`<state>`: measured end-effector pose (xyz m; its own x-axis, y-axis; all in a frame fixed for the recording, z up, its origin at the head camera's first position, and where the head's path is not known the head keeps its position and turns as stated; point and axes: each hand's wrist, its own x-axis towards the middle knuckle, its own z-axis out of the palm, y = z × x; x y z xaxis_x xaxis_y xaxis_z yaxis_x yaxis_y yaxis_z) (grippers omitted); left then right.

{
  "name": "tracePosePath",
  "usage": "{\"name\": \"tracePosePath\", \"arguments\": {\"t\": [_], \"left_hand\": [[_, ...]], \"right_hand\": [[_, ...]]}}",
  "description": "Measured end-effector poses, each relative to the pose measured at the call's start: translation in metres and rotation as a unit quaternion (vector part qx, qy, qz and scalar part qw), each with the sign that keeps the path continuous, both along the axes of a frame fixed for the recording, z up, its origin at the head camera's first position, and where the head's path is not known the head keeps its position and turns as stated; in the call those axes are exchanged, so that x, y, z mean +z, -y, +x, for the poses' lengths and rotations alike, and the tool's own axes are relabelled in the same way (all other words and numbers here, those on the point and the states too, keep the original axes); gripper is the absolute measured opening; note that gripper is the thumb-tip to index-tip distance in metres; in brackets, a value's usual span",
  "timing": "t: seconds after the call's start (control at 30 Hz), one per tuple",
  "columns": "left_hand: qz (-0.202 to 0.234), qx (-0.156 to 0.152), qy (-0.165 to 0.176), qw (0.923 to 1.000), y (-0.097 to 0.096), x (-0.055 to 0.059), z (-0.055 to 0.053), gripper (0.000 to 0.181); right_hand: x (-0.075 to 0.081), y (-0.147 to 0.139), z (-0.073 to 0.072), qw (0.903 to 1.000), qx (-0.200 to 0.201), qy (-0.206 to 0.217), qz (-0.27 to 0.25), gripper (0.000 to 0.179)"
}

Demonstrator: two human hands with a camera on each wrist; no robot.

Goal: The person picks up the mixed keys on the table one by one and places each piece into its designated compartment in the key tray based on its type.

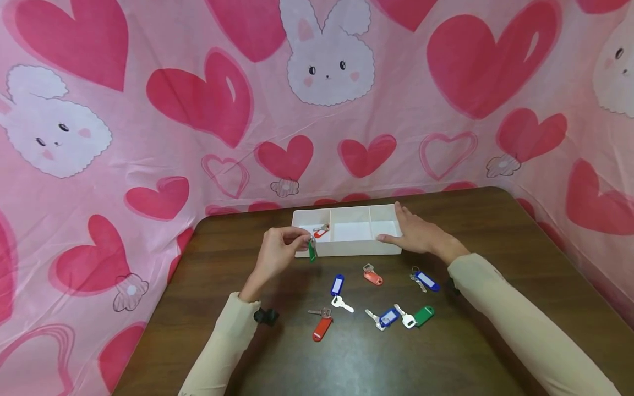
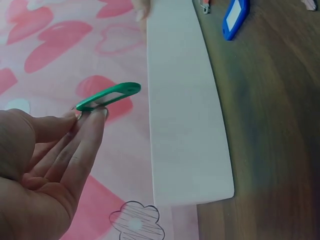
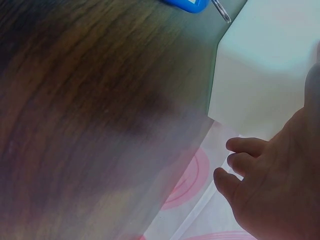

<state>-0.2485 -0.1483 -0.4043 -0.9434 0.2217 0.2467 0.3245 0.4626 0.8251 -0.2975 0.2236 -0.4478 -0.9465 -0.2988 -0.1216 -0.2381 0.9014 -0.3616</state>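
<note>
My left hand pinches a green key tag between thumb and fingertips, above the front wall at the left end of a white three-compartment tray. A key hangs beside the tag in the head view. In the left wrist view the green tag sticks out past the fingertips. An orange-red tagged key lies in the tray's left compartment. My right hand rests against the tray's right end, thumb over the front rim and fingers extended toward the back corner.
Before the tray lie tagged keys: blue, orange, another blue, red, a third blue and green. A pink heart-and-rabbit cloth hangs behind the brown table.
</note>
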Motion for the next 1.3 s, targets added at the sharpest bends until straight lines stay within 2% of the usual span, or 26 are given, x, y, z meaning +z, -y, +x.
{"name": "tracePosePath", "arguments": {"t": [0.17, 0.4, 0.63, 0.97, 1.3], "left_hand": [[0.011, -0.004, 0.001, 0.9999, -0.003, 0.002, -0.002, 0.014], [0.037, -0.001, 0.021, 0.9991, -0.005, 0.001, -0.004, 0.015], [0.028, -0.001, 0.031, 0.9991, -0.008, 0.002, -0.006, 0.017], [0.030, 0.004, 0.028, 0.9991, -0.018, 0.013, -0.014, 0.015], [0.037, -0.011, 0.012, 0.9992, -0.027, 0.024, -0.025, 0.017]], "right_hand": [[0.000, 0.000, 0.001, 1.0000, 0.001, 0.000, -0.006, 0.132], [-0.004, 0.003, 0.001, 1.0000, -0.001, 0.004, -0.004, 0.134], [-0.007, 0.001, 0.000, 1.0000, 0.003, 0.002, -0.004, 0.136], [0.000, 0.000, 0.002, 0.9995, 0.011, -0.018, 0.022, 0.132], [0.003, 0.000, 0.001, 0.9974, 0.020, -0.046, 0.052, 0.129]]}}
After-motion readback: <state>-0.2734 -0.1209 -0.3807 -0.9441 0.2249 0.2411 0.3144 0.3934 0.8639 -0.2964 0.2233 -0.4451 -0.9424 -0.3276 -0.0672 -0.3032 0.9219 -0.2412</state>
